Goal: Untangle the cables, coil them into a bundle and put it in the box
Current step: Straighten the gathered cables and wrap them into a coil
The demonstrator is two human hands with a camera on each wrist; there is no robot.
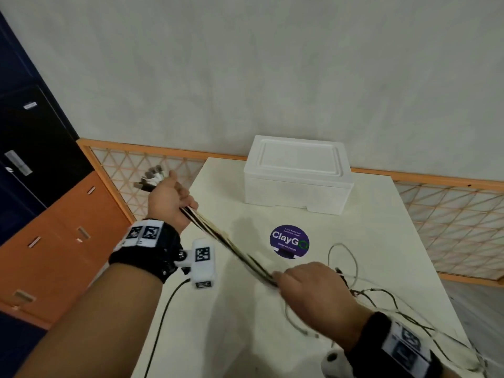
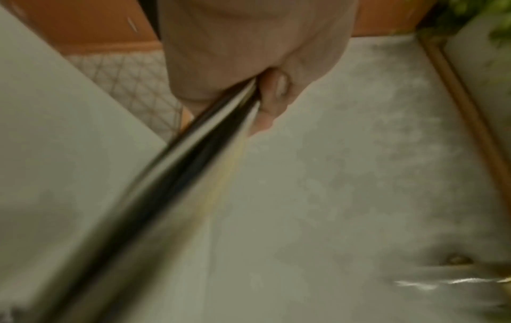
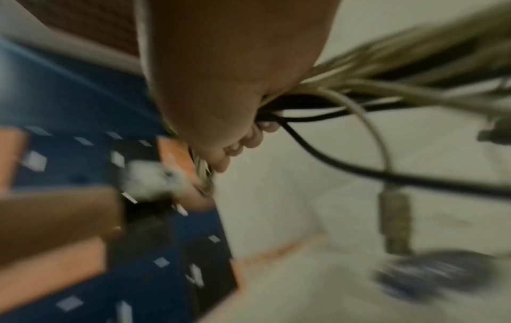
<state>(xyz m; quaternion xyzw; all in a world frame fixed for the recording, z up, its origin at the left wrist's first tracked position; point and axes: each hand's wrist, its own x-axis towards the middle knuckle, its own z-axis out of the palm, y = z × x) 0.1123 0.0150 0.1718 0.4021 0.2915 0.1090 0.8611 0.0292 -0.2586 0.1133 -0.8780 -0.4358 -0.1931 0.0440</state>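
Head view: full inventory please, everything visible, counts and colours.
cables: several, black and pale, pulled taut between both hands; loose ends trail over the table's right side
box: one, white foam, lid on, far end of the table
table: one, white, under the hands
round sticker: one, purple, on the table in front of the box
lattice railing: one, orange frame, behind the table
lockers: orange and dark blue, at left
wall: pale grey, behind
left hand: raised, grip closed round the cables near their plugs
right hand: low over the table, grip closed round the cables
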